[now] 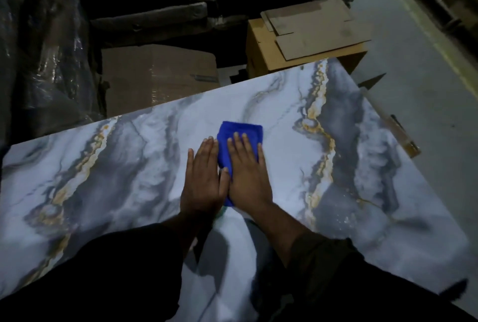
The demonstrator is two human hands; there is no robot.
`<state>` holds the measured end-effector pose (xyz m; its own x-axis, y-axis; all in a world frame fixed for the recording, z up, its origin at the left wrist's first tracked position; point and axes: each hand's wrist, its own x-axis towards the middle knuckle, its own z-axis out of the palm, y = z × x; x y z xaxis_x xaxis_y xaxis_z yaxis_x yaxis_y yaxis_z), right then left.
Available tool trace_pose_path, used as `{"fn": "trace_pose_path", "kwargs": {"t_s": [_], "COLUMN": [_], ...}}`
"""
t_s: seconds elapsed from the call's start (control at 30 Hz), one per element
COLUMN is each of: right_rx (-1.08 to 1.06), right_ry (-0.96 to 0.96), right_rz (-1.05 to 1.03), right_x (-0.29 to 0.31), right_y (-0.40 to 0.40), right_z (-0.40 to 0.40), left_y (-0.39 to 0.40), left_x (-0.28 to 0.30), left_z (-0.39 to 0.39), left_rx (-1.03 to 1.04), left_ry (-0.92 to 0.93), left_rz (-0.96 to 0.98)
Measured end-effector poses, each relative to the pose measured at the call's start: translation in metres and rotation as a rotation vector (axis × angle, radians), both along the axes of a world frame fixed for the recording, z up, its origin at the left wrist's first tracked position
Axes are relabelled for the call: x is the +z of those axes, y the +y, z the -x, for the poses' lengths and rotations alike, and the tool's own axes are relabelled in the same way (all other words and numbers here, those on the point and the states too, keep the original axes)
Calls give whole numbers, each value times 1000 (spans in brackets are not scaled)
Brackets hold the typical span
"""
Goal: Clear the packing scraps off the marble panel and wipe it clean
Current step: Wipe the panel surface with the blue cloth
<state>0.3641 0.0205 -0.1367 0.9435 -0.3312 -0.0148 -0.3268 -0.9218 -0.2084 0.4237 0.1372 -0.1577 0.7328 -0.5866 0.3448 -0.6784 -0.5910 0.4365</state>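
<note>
Head view: blue cloth (241,131) at frame center on marble panel (362,166). Right hand (247,174) flat on cloth, fingers straight, pressing. Left hand (204,179) flat w/ straight fingers beside it, touching cloth edge. Cardboard boxes (305,44) upper right.

There is only the one view, from a wide-angle camera on the person's head, looking forward and steeply down. It sits close over the marble panel (349,156), which fills the lower frame. Cardboard boxes (305,47) and floor (424,68) lie beyond.
</note>
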Motion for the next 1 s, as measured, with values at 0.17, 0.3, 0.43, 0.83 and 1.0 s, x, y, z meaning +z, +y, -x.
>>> {"fn": "trace_pose_path", "kwargs": {"t_s": [0.17, 0.3, 0.43, 0.83, 1.0], "right_rx": [-20, -227, -531, -695, -521], "right_ry": [-46, -8, 10, 10, 14], "right_rz": [-46, -37, -30, 11, 18], "right_x": [-2, -4, -5, -5, -9], "right_y": [17, 27, 38, 97, 45], "right_z": [92, 188, 254, 247, 273], "left_y": [1, 1, -1, -1, -3], "left_x": [4, 8, 12, 4, 10], "left_z": [1, 4, 12, 184, 185], "left_rx": [-19, 17, -8, -390, -377], "left_ry": [7, -51, -209, -91, -139], "left_rz": [-54, -178, -421, -281, -320]}}
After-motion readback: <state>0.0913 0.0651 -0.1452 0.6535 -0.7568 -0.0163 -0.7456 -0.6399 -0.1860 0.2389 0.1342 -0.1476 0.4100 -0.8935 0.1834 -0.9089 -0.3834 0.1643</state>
